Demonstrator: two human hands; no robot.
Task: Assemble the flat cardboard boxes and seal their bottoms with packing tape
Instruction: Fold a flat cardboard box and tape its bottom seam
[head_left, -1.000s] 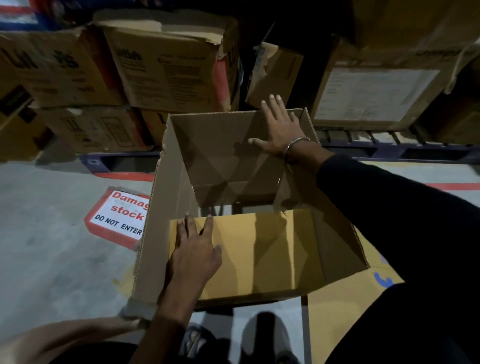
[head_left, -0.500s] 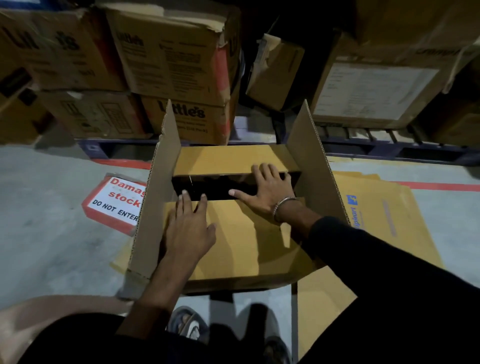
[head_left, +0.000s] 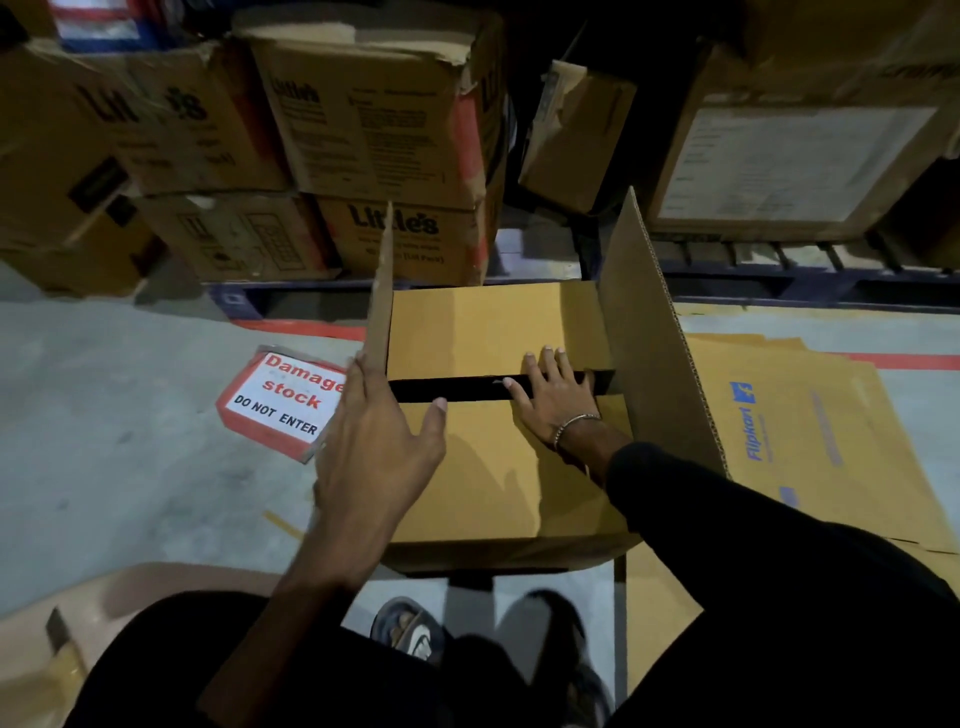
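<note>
A brown cardboard box (head_left: 498, 483) stands in front of me with its bottom up. Its near and far flaps are folded flat, with a dark gap between them. My right hand (head_left: 553, 400) lies flat with spread fingers across that gap, pressing both flaps. The left side flap (head_left: 382, 296) stands upright and the right side flap (head_left: 654, 332) leans outward. My left hand (head_left: 379, 436) is open with straight fingers against the base of the left side flap. No tape is in view.
Flat Flipkart cartons (head_left: 810, 447) lie on the floor at right. A "Damage stock DO NOT ENTER" sign (head_left: 283, 402) lies at left. Stacked printed boxes (head_left: 363, 130) on blue pallets (head_left: 779, 283) fill the back. My feet (head_left: 415, 634) are below the box.
The far flap came down flat and the gap narrowed. My left hand left the near flap and moved left to the upright side flap. My right hand stayed across the gap.
</note>
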